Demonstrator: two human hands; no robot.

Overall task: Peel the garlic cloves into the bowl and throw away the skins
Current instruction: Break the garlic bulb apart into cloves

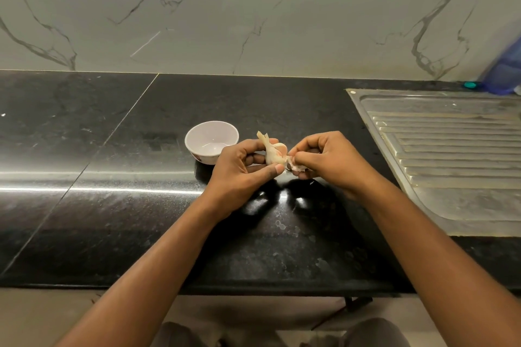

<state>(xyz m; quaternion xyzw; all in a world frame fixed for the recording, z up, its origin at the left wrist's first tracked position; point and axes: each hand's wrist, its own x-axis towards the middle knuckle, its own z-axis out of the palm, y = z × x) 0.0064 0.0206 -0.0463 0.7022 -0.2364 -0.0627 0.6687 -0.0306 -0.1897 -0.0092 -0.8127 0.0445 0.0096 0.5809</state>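
Beside the bowl (211,141), my left hand (242,169) grips the garlic (273,153) while my right hand (324,162) pinches its skin (296,165); I should peel slowly, bracing firmly.

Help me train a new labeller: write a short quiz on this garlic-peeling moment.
1. True or false: the white bowl already holds peeled cloves.
2. The left hand grips: A) the garlic B) the bowl C) nothing.
3. The right hand pinches loose skin. On which side of it does the sink drainboard lie?
Key: 1 false, the bowl looks empty; 2 A; 3 the right.
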